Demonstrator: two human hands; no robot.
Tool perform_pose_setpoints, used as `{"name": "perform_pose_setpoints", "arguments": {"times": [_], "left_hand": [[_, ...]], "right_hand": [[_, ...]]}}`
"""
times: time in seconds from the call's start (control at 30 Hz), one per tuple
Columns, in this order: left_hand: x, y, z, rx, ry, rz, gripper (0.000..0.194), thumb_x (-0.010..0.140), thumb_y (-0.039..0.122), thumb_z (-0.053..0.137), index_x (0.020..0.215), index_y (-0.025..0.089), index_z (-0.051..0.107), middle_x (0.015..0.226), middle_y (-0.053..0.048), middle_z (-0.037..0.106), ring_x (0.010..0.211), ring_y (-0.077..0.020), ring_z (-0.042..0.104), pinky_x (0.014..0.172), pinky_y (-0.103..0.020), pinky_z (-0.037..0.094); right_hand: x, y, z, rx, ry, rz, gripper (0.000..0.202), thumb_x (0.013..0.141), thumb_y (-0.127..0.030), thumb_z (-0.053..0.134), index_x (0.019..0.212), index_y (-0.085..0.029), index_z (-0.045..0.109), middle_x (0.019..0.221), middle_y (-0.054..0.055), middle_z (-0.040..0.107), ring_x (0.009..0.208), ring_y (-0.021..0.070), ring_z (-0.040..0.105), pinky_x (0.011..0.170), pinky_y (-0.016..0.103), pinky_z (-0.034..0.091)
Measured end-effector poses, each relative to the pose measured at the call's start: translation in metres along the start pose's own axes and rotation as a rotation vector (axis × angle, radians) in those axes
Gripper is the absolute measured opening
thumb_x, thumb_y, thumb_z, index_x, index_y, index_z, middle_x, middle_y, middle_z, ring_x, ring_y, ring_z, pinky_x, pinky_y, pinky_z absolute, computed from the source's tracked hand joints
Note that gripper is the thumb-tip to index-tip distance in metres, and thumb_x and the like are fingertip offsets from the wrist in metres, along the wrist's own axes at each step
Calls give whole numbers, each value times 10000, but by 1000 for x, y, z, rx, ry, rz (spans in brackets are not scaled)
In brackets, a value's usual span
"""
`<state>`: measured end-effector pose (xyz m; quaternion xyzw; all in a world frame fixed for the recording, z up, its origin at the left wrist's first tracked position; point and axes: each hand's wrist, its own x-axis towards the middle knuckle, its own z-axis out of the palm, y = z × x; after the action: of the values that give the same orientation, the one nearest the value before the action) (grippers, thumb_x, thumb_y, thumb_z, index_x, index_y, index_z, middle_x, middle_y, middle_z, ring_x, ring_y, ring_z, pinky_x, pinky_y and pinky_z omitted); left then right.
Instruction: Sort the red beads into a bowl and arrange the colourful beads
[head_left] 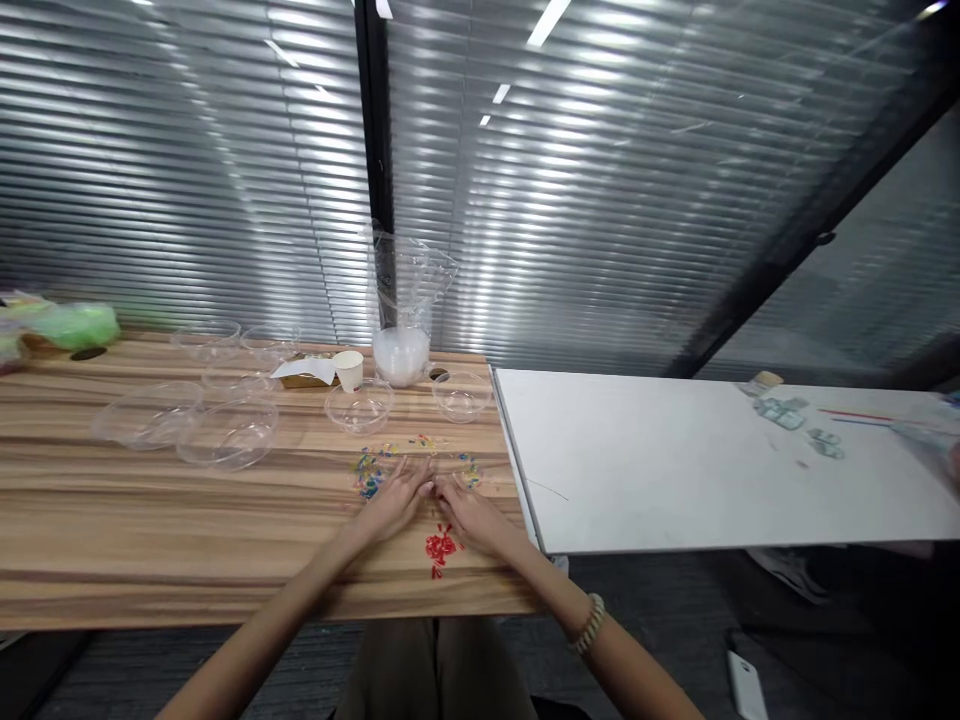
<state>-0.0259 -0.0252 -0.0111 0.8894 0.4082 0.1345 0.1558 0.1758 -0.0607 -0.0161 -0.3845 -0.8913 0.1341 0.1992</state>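
My left hand (399, 497) rests low over the wooden table, its fingers stretched forward and apart. Beside it, my right hand (471, 513) is also spread, with its fingertips pointing towards the left thumb; the two hands nearly touch. Around the fingertips lie many tiny coloured pieces: a blue and green cluster (369, 470) by the left hand and a blue and yellow group (470, 470) beyond the right. Nearer to me, a small heap of red pieces (439, 547) sits between my forearms. Any tiny piece under the fingers is hidden.
Several clear plastic bowls (229, 437) stand on the wooden table (225, 540). A paper cup (349, 370), a cardboard tray (304, 378) and a bag with white contents (401, 355) are at the back. A white table (637, 460) adjoins on the right, holding green-white items (780, 412).
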Motion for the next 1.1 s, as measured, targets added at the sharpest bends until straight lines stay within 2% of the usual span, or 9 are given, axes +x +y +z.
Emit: {"name": "perform_pose_setpoints", "arguments": {"times": [0.1, 0.27, 0.43, 0.6, 0.73, 0.97, 1.1], "left_hand": [[-6, 5, 3, -26, -47, -35, 472, 1029, 355, 237, 1443, 182, 384, 1451, -64, 446, 1414, -269, 271, 1155, -470, 256], [-19, 14, 10, -60, -76, -52, 495, 1029, 387, 225, 1470, 196, 345, 1540, -50, 276, 1437, -305, 171, 1141, -478, 280], [-28, 24, 12, -72, -47, 28, 516, 1032, 367, 214, 1522, 208, 176, 1482, -73, 394, 1420, -257, 255, 1144, -488, 276], [-33, 35, 15, -76, -38, 88, 537, 1035, 391, 220, 1531, 224, 99, 1446, -52, 451, 1430, -239, 226, 1163, -486, 246], [-39, 40, 23, -73, -3, 75, 604, 1024, 428, 291, 1532, 224, 37, 1483, -78, 390, 1430, -273, 212, 1142, -515, 281], [-56, 39, 24, 13, 112, 221, 647, 1031, 389, 283, 1516, 217, -109, 1498, -116, 357, 1405, -254, 293, 1157, -523, 255], [-68, 39, 18, 56, 112, 228, 661, 1023, 401, 326, 1523, 224, -69, 1508, -101, 341, 1411, -249, 277, 1148, -484, 296]], "right_hand": [[-6, -2, 3, 22, 14, -21, 328, 963, -96, 359, 1287, -102, 412, 1321, 189, 518, 1275, 249, 475, 1101, 467, 353], [-20, -8, 1, 52, -13, 22, 381, 950, -105, 398, 1331, -106, 391, 1328, 180, 516, 1291, 264, 457, 1080, 463, 384], [-32, -15, -6, 137, -12, 38, 332, 987, -133, 343, 1311, -147, 414, 1339, 128, 518, 1297, 218, 455, 1129, 445, 324], [-44, -23, -11, 188, -1, 67, 331, 1004, -167, 298, 1308, -147, 425, 1364, 121, 505, 1331, 211, 416, 1143, 450, 305], [-50, -27, -12, 190, 3, 108, 347, 1005, -179, 300, 1322, -145, 437, 1382, 113, 497, 1333, 211, 415, 1142, 436, 318], [-53, -31, -8, 121, -23, 29, 414, 947, -106, 352, 1351, -111, 444, 1369, 118, 513, 1359, 226, 373, 1163, 448, 281], [-63, -28, -9, 256, 102, 59, 414, 977, -160, 359, 1384, -193, 424, 1393, 57, 498, 1348, 194, 394, 1163, 442, 289]]}}
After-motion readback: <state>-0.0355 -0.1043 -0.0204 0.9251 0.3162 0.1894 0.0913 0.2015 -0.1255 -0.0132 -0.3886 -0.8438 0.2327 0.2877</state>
